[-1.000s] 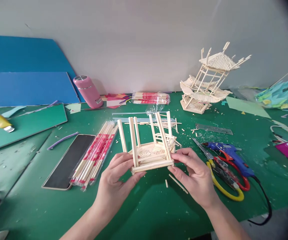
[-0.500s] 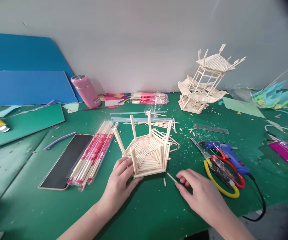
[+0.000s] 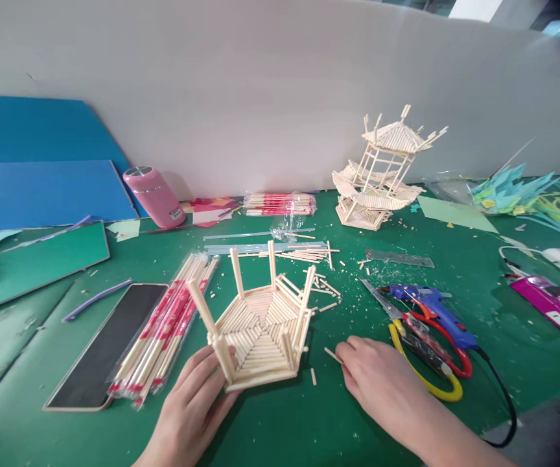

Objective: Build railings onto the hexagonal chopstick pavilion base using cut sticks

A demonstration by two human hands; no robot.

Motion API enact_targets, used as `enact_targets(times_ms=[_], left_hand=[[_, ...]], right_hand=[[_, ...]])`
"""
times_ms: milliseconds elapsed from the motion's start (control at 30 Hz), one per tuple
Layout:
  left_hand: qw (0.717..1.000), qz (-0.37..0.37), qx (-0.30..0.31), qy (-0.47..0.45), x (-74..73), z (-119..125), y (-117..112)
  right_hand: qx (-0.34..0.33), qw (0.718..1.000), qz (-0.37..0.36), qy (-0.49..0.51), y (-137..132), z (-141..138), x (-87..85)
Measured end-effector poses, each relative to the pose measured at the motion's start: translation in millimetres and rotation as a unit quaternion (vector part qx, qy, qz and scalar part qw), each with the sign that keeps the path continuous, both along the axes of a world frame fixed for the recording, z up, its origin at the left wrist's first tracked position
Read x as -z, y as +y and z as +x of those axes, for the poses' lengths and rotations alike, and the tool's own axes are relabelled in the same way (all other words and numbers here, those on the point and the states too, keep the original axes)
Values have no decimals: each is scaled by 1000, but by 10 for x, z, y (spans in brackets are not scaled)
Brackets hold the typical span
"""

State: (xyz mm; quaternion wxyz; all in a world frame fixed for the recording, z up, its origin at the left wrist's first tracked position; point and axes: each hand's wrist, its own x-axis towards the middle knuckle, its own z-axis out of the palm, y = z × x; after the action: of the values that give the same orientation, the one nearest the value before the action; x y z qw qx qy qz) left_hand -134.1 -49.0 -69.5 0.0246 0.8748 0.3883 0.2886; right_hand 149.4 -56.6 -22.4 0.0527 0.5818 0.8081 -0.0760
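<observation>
At left, the pink thermos bottle (image 3: 156, 198) has a label too small for reading. The left hand (image 3: 195, 399) grips the hexagonal stick frame (image 3: 260, 324) by its near-left corner. Green tabletop (image 3: 280, 425) separates it from the right hand (image 3: 377, 383), which pinches a short wooden stick (image 3: 332, 355); scissors (image 3: 391, 307) lie just beyond.

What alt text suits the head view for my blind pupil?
The left hand holds a six-posted hexagonal stick base; the right hand touches a loose stick. Behind, on the green table, stands a stick pagoda; at right lie scissors and a glue gun.
</observation>
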Motion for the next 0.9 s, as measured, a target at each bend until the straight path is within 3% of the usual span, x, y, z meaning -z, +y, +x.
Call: enact_targets(times_ms=[100,233,500,600,900], left_hand=[[999,25,11,41,28,-157,-96],[998,19,-39,44,50,-236,-158],[1000,-14,-13,-5,9,74,99],[997,-67,-11,-23,-23,179,181],[993,-121,-16,-3,-100,200,143]], right_hand=[[6,1000,5,2,39,34,12],[12,1000,27,7,127,85,74],[34,996,77,12,336,212,158],[25,996,80,23,330,262,161],[14,996,73,48,228,344,235]])
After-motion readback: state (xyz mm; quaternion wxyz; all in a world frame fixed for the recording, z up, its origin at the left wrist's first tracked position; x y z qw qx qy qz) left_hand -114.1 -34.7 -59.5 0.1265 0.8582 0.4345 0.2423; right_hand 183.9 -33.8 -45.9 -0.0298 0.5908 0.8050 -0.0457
